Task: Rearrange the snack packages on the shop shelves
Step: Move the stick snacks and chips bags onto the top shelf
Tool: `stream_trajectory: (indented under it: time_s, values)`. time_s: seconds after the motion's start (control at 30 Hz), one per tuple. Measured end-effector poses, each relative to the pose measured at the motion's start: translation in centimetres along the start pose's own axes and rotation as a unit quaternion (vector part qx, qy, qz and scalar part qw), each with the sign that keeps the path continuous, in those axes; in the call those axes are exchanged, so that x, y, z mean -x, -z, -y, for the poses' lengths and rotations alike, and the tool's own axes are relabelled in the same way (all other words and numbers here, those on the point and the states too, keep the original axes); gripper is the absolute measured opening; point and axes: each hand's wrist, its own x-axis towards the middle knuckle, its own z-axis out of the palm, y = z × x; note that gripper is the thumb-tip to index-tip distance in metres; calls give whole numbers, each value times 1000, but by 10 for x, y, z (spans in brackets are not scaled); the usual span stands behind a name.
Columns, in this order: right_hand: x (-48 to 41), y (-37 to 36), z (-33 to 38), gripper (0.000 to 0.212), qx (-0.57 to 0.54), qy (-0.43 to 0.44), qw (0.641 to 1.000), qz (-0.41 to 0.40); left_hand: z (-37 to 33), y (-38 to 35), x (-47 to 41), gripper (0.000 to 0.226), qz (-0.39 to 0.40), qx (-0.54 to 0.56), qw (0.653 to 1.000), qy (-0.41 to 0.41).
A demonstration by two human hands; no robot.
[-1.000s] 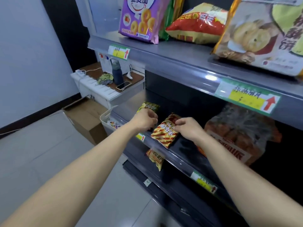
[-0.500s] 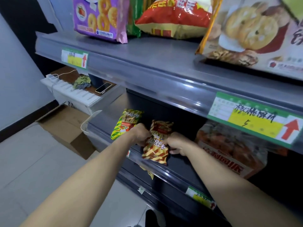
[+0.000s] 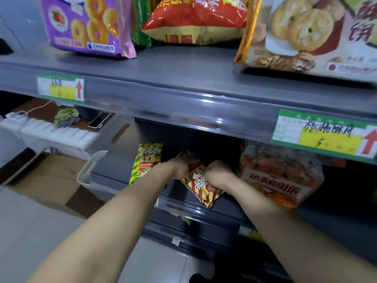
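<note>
Two grey metal shelves in view: upper shelf (image 3: 183, 78) and middle shelf (image 3: 114, 170). Pale tiled floor (image 3: 30, 231) below, cardboard box (image 3: 51, 176) on it at left. A phone (image 3: 99, 120) lies on a brown top further left.

Upper shelf holds a purple bag (image 3: 87, 25) printed with ring biscuits, a red-and-yellow bag (image 3: 193, 19) and a walnut-biscuit bag (image 3: 306, 35). Both price tags on its lip carry a red up-arrow. Left tag (image 3: 60, 89) is too blurred to read. Right tag (image 3: 324, 133) is handwritten, probably 核桃酥片, with a 5 under it.

Middle shelf: green-and-yellow striped pack (image 3: 145, 162) marked 手指饼 stands at left. Orange bag (image 3: 279, 178) marked 达利园派 sits at right.

Between them is the red-and-yellow striped pack (image 3: 201, 186), tilted at the shelf front, lower corner over the lip. Left hand (image 3: 179, 167) grips its upper left edge, fingers curled. Right hand (image 3: 218, 174) is closed round its right side.
</note>
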Motion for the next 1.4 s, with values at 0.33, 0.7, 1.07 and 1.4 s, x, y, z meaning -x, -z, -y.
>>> stream_trajectory:
  time_s: [0.33, 0.7, 1.07, 1.4]
  values:
    - [27, -24, -8, 28, -117, -87, 984, 102, 9, 14, 3, 60, 17, -37, 999, 14]
    - [51, -39, 26, 16, -438, -117, 891, -19, 33, 19, 45, 33, -109, 151, 982, 11]
    - [95, -36, 35, 10, -413, -68, 902, -108, 18, 14, 104, 33, -169, 384, 903, 89]
    - [204, -2, -46, 18, -328, -9, 926, -186, -84, -13, 186, 35, -141, 376, 915, 39]
